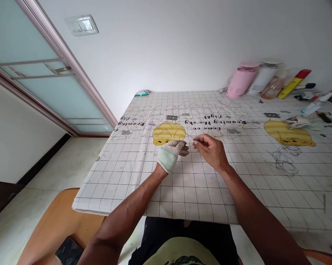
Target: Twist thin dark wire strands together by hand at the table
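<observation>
My left hand (174, 150), in a pale glove with a light green cuff, is closed in a pinch above the table. Close by on its right, my bare right hand (211, 149) pinches with thumb and forefinger. A thin dark wire (189, 136) shows in the small gap between the two hands; its ends are too fine to follow. Behind the hands, thin bent wire (193, 106) lies in a long zigzag across the cloth. To the right sits a loose tangle of wire (286, 162).
A checked tablecloth (121, 187) with yellow prints covers the table. At the back right stand a pink bottle (241, 81), a white bottle (263, 79) and a yellow-and-red box (292, 84). A crumpled glove (303, 121) lies nearer. An orange-brown seat (58, 224) bears a dark object (70, 251).
</observation>
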`<state>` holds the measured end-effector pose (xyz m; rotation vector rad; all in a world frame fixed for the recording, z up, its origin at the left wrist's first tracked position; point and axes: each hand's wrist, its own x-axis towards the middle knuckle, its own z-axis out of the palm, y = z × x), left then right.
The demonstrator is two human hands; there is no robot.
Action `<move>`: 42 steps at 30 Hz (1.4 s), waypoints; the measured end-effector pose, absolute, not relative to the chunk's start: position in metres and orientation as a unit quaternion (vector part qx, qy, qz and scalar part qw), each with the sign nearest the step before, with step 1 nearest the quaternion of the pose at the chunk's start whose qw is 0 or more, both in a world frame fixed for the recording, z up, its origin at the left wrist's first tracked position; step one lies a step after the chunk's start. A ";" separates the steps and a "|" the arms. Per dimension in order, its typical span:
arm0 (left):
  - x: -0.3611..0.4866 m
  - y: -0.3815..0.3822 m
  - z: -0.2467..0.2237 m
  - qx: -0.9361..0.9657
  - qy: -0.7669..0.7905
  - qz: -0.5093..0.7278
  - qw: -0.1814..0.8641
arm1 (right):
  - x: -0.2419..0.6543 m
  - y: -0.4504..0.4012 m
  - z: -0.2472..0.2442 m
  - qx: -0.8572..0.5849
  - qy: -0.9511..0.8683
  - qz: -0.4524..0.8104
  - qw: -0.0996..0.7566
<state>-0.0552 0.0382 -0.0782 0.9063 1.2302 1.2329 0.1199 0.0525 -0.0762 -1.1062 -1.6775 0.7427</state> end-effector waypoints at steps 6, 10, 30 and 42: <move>-0.062 0.043 -0.085 0.312 0.438 0.592 0.601 | 0.106 0.042 -0.082 -0.430 -0.636 0.374 0.521; -0.066 0.042 -0.089 0.280 0.419 0.614 0.608 | 0.099 0.035 -0.084 -0.423 -0.601 0.419 0.533; -0.066 0.044 -0.078 0.344 0.516 0.593 0.515 | 0.105 0.038 -0.088 -0.430 -0.613 0.439 0.497; -0.073 0.041 -0.093 0.596 0.667 0.430 0.125 | 0.111 0.020 -0.058 -0.426 -0.699 0.133 0.558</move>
